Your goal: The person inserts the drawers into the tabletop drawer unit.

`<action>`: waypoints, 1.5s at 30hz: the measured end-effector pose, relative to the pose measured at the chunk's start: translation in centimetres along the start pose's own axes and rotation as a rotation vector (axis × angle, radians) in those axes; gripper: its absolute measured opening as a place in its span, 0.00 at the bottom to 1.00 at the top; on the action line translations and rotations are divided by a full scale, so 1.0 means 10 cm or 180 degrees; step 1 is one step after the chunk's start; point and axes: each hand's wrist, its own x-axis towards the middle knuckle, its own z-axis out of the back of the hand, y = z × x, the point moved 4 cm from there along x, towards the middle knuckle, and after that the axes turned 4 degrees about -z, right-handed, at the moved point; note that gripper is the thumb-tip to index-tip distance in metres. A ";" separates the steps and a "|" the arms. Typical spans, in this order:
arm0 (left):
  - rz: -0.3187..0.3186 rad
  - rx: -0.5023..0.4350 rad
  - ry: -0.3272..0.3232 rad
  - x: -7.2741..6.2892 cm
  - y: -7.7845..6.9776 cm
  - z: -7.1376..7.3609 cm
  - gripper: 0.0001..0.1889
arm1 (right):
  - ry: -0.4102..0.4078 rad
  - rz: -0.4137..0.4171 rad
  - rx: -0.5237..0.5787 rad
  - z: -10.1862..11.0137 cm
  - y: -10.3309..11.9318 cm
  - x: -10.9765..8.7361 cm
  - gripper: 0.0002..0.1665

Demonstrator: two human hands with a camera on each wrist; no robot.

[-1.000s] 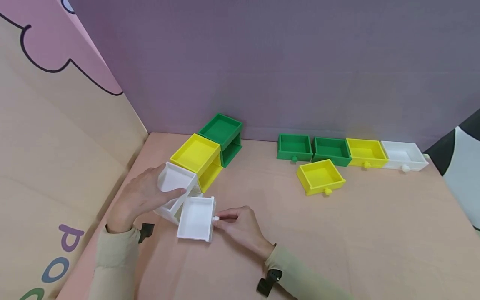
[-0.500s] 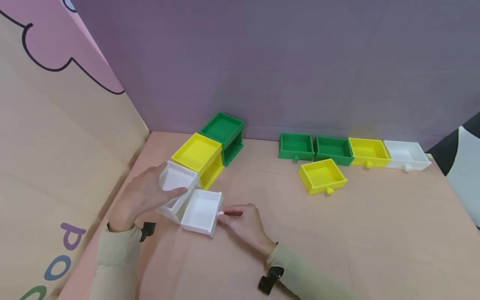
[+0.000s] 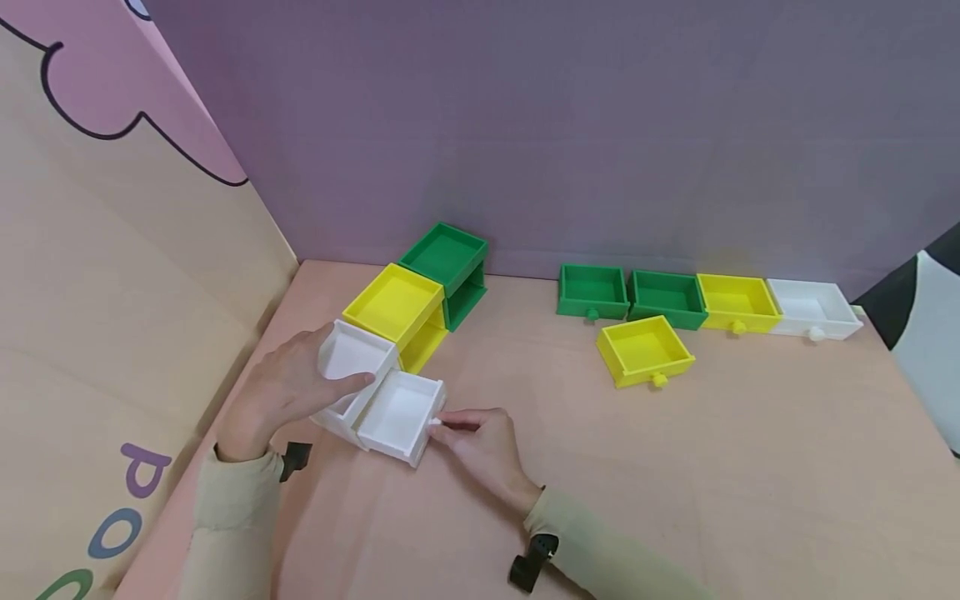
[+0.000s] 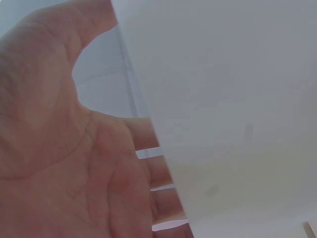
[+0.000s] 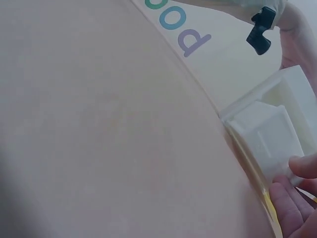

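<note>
A white drawer case [image 3: 352, 354] stands at the left with its open front facing right. My left hand [image 3: 281, 387] grips it from above, thumb along the near top edge; the left wrist view shows fingers passing behind the white wall [image 4: 237, 109]. A white drawer [image 3: 399, 410] has its back end at the case's opening, most of its length still outside. At its front, my right hand [image 3: 486, 450] pinches the small knob between thumb and fingers. From the right wrist, the drawer [image 5: 267, 134] sits slightly askew against the case mouth [image 5: 299, 94].
Behind the white case stand a yellow case [image 3: 393, 302] and a green case [image 3: 444, 254] in line. Along the back wall lie two green drawers [image 3: 592, 287], a yellow drawer [image 3: 738, 298] and another white drawer [image 3: 813, 307]. One more yellow drawer [image 3: 643, 346] lies in front of them.
My right hand has brought the white drawer up to the case, turned it to match the opening, and moved it slightly left toward the inside. My left hand has kept its grip.
</note>
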 end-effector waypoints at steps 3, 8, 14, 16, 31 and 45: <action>-0.0013 -0.0016 0.0003 0.00 0.00 0.00 0.46 | -0.0009 -0.0006 0.0037 -0.04 0.01 0.00 0.10; -0.0016 0.0002 0.0011 0.00 -0.01 0.01 0.46 | 0.0048 -0.0058 0.0033 -0.09 0.02 0.00 0.11; 0.0026 0.0044 0.0034 -0.01 0.00 0.02 0.47 | 0.0105 -0.0048 0.0020 -0.12 0.02 0.03 0.12; 0.0044 0.0055 0.0044 -0.01 0.01 0.01 0.47 | 0.0135 -0.0036 0.0010 -0.13 0.01 0.04 0.12; 0.0020 0.0036 0.0018 0.02 0.02 0.00 0.46 | 0.0505 0.0147 -0.0266 -0.15 0.02 0.13 0.11; -0.0037 -0.0016 -0.0036 0.01 0.00 0.00 0.44 | 0.0735 0.0106 -0.0314 -0.11 0.03 0.17 0.11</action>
